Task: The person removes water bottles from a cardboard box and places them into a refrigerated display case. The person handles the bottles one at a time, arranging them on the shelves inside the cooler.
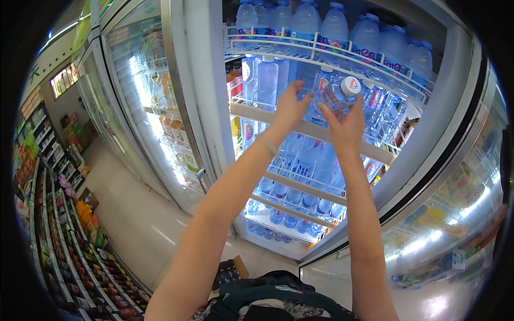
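Along the left edge, store shelves [59, 241] packed with goods curve toward you, beside a pale, shiny floor [128, 198]. Right of that stands a glass door [155, 101] with rows of drinks showing through it, then the upright frame of the fridge. Inside, tall clear bottles [267, 80] stand at the left of the middle shelf. Your left hand [290, 111], with a pale band [267, 144] at its wrist, is raised at this shelf, fingers loosely bent and thumb apart, with nothing seen in its grasp; you cannot tell whether its fingertips touch anything. Just to its right, above the beige shelf edge [316, 130], is a clear bottle [332, 97], tilted with its white cap [350, 85] toward you. Your right hand [347, 124] grips it between thumb and fingers. Blue-capped bottles [334, 29] line the wire shelf above, and farther right a glass door panel [455, 224] shows bright reflections.
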The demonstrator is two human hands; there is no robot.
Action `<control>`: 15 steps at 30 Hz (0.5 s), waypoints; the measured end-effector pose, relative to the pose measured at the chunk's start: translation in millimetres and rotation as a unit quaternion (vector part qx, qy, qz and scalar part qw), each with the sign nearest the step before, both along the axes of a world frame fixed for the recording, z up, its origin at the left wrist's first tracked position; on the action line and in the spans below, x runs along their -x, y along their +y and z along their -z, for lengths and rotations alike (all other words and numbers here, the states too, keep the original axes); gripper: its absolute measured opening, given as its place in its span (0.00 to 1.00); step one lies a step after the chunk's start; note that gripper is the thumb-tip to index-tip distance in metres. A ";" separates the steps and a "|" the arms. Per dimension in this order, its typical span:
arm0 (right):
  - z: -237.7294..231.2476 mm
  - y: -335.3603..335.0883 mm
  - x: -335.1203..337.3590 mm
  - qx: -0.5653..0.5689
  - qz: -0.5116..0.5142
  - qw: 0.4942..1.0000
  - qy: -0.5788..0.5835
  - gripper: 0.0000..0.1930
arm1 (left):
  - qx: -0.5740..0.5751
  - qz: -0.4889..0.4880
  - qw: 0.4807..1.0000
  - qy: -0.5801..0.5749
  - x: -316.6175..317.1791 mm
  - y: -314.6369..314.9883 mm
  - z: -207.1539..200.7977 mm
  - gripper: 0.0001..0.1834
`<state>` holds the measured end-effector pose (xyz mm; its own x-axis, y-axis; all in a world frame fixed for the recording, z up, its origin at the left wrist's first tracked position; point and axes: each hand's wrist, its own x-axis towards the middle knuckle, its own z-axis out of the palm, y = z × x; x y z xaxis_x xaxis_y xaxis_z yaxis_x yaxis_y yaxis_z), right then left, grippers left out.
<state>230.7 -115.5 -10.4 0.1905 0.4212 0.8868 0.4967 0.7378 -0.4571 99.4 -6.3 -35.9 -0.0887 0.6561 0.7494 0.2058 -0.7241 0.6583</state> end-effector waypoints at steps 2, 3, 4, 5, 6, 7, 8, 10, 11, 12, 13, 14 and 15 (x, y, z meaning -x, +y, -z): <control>2.5 12.6 -2.9 0.032 0.096 0.993 -0.066 0.39 | -0.080 0.004 0.996 -0.035 11.4 -38.1 23.8 0.22; 1.9 14.6 -1.2 0.047 0.130 0.988 -0.069 0.40 | -0.099 -0.007 0.994 -0.046 17.6 -59.5 43.8 0.21; 1.5 18.4 1.5 0.050 0.163 0.982 -0.086 0.40 | -0.091 -0.002 0.995 -0.043 28.2 -80.0 68.9 0.20; -3.5 20.1 0.4 0.049 0.199 0.973 -0.106 0.40 | -0.085 0.007 0.995 -0.043 35.8 -101.8 90.5 0.19; -5.6 22.1 7.5 0.052 0.226 0.965 -0.122 0.41 | -0.055 0.015 0.997 -0.047 50.5 -120.1 117.9 0.20; -8.4 19.1 15.4 0.066 0.222 0.963 -0.138 0.41 | -0.022 0.027 0.998 -0.054 63.9 -135.8 151.2 0.20; -5.5 22.5 14.8 0.030 0.234 0.960 -0.148 0.41 | 0.030 0.027 0.997 -0.069 70.6 -151.2 183.3 0.20; -2.1 34.4 10.2 -0.046 0.254 0.951 -0.167 0.41 | 0.147 0.018 0.983 -0.112 87.5 -177.3 261.9 0.19; -1.1 36.9 8.1 -0.050 0.267 0.949 -0.163 0.41 | 0.212 0.010 0.967 -0.139 97.6 -193.8 301.9 0.18; -5.7 39.5 8.2 -0.045 0.253 0.954 -0.157 0.41 | 0.271 -0.005 0.951 -0.148 111.8 -217.3 321.0 0.18; -2.4 41.4 10.0 -0.038 0.237 0.959 -0.151 0.40 | 0.331 -0.022 0.930 -0.158 127.3 -243.0 345.8 0.17; -0.4 42.9 12.2 -0.033 0.224 0.963 -0.146 0.40 | 0.344 -0.055 0.925 -0.155 139.8 -266.7 370.5 0.17; 2.6 44.6 13.8 -0.027 0.228 0.962 -0.150 0.42 | 0.357 -0.087 0.918 -0.151 150.6 -289.2 396.0 0.17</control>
<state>216.9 -70.9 -13.0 0.0776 0.3063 0.9488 0.8778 0.4302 -0.2107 -51.1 -295.5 -431.9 -0.3714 0.9267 0.0578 0.0077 -0.0592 0.9982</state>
